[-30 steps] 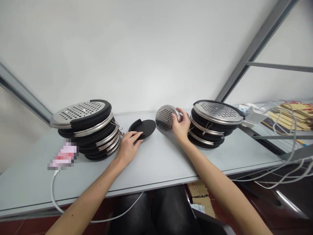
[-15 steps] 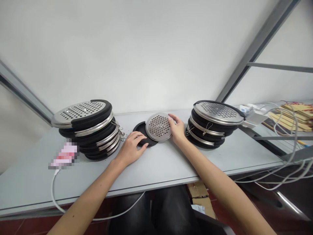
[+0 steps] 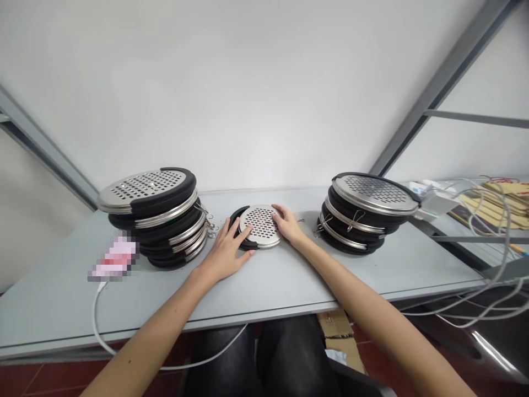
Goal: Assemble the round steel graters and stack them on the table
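Note:
A round metal grater disc (image 3: pixel 263 225), punched with rows of holes, lies at the middle of the table, largely over a black round base (image 3: pixel 236 216) whose rim shows at its left. My right hand (image 3: pixel 288 225) grips the disc's right edge, thumb on top and fingers round the far side. At the left, my left hand (image 3: pixel 228 248) rests with fingers spread over the base's rim, a fingertip touching the disc. Similar graters with black rims make up a left stack (image 3: pixel 165 220) and a right stack (image 3: pixel 359 215); small wire hooks hang from both.
A pixelated pink object (image 3: pixel 114 258) with a white cable (image 3: pixel 96 314) lies left of the left stack. Metal frame posts (image 3: pixel 413 138) rise at both sides. To the right are tangled cables (image 3: pixel 502 242) and yellowish boards (image 3: pixel 500 201). Cardboard (image 3: pixel 341 336) sits below the table edge.
My right hand has moved left with the disc, which now covers most of the black base. My left hand's fingers have spread and reach onto the disc. The camera view has shifted slightly.

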The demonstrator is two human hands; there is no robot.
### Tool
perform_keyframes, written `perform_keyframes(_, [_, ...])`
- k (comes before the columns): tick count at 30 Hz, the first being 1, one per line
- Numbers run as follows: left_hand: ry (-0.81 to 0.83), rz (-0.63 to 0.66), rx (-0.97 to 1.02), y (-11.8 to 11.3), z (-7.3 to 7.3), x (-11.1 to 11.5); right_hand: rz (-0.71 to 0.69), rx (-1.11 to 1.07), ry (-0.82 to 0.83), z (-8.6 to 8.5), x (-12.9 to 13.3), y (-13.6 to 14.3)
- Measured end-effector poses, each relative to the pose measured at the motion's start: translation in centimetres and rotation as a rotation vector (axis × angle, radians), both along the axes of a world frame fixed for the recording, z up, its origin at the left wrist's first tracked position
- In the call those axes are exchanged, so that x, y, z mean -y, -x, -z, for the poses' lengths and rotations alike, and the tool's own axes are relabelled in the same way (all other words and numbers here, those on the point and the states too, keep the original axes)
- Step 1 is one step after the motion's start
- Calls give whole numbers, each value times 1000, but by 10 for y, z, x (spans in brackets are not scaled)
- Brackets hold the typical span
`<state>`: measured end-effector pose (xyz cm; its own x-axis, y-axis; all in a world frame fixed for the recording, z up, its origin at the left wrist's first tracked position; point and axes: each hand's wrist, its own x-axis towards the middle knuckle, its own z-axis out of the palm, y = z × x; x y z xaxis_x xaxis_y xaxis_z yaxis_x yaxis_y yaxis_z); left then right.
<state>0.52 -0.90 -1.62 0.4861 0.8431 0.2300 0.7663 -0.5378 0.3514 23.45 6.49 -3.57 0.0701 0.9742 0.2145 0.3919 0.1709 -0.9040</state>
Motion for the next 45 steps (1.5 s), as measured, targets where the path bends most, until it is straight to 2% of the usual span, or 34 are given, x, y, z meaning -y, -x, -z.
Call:
perform_keyframes(3, [13,2,17,0,0,-1,-28,237,-126,-5,5,-3])
perform_keyframes(6, [4,-3,29,-1,0,-1,-124,376,-244,-13,11,-8])
perform_keyframes(9, [-15,-40,44,-3,-1,-1,-248,441,-208,-21,17,-14])
perform_keyframes(11, [-17,-63,55,-4,-2,-1,-279,468,-159,-25,19,-17])
perform_keyframes(21, [-52,-51,43,-1,2,-4,-332,540,-120,-31,24,-19])
perform_keyframes(26, [-88,-61,43,-1,2,-5,-280,568,-188,-31,23,-19])
perform_keyframes(33, [-79,-16,79,0,0,-4,-202,540,-184,-30,23,-17])
perform_keyframes(45, [-86,48,122,3,-3,-5,-354,461,-167,-18,21,-8])
